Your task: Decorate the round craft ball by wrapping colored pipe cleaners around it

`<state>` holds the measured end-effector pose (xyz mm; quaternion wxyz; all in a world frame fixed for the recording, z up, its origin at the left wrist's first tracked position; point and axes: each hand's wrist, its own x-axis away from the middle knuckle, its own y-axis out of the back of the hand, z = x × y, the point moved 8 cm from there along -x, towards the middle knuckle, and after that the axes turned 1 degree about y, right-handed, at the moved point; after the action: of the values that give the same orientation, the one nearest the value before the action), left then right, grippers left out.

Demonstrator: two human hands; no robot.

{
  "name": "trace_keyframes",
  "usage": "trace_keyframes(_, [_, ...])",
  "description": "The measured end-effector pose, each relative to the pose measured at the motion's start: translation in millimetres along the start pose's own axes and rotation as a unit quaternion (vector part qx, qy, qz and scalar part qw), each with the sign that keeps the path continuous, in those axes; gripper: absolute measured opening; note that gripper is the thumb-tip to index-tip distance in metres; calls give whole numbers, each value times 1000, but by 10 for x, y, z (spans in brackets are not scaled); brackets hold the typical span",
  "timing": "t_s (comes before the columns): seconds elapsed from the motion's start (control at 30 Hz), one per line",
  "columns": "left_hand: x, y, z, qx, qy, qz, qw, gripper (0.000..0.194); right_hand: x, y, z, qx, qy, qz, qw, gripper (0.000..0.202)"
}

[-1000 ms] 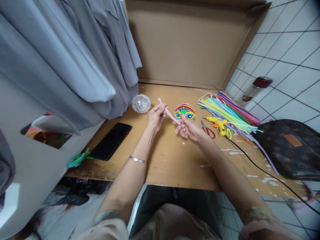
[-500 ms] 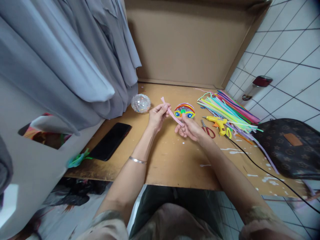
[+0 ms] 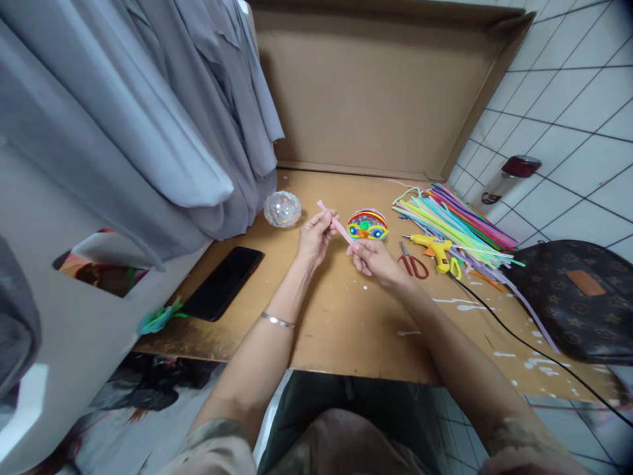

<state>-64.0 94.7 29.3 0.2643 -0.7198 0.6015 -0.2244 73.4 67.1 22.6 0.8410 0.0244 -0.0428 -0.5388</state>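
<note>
A short pink strip (image 3: 336, 223) is stretched between both hands above the wooden table (image 3: 346, 316). My left hand (image 3: 315, 235) pinches its upper left end. My right hand (image 3: 373, 258) pinches its lower right end. Just behind my right hand lies a small round multicoloured piece (image 3: 367, 224) with blue, yellow, red and green rings. A clear glittery ball (image 3: 282, 208) rests to the left of my left hand.
A black phone (image 3: 222, 282) lies at the table's left. Red-handled scissors (image 3: 414, 262), a yellow glue gun (image 3: 436, 247) with a black cord, and a heap of coloured strips (image 3: 455, 224) sit right. A brown bag (image 3: 578, 297) is far right; grey curtains (image 3: 148, 119) hang left.
Both hands have drawn slightly closer together along the pink strip, and the view has shifted a little. Nothing else on the table has moved.
</note>
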Motion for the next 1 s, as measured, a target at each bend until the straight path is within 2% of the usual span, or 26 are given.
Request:
trace_keyframes(0.1, [21,10,32,18,20,-17,1000,10,-20,-44,-42,23,20,11,999,23])
trace_keyframes(0.27, [41,-24,76,53,36,-6,998,7,-34,-121,-135,43,24,37,998,26])
trace_keyframes(0.37, [41,11,95,53,39,-33,997,5,-40,-190,-178,71,26,49,996,26])
trace_keyframes(0.43, [46,34,100,58,42,-50,996,6,-34,-227,-172,110,37,42,992,24])
trace_keyframes(0.53, [55,-6,111,87,64,-29,994,11,27,-234,-75,208,69,9,976,23])
trace_keyframes(0.6, [59,-41,100,90,75,-8,993,14,123,-215,7,306,77,3,949,24])
trace_keyframes(0.67, [57,-51,63,71,66,3,995,16,255,-104,110,430,82,-22,899,25])
trace_keyframes(0.73, [54,-38,28,45,48,-2,998,16,390,172,188,535,49,-95,838,25])
trace_keyframes(0.8, [58,-29,15,12,31,-10,999,13,504,534,195,612,-25,-172,771,32])
trace_keyframes(0.87, [68,-44,21,-31,15,-13,999,11,563,847,103,657,-115,-199,718,36])
trace_keyframes(0.9, [75,-56,17,-51,1,-14,999,10,565,946,29,666,-149,-186,707,35])
trace_keyframes(1.0, [93,-81,23,-87,-25,-19,996,16,528,1030,-86,680,-150,-150,702,32])
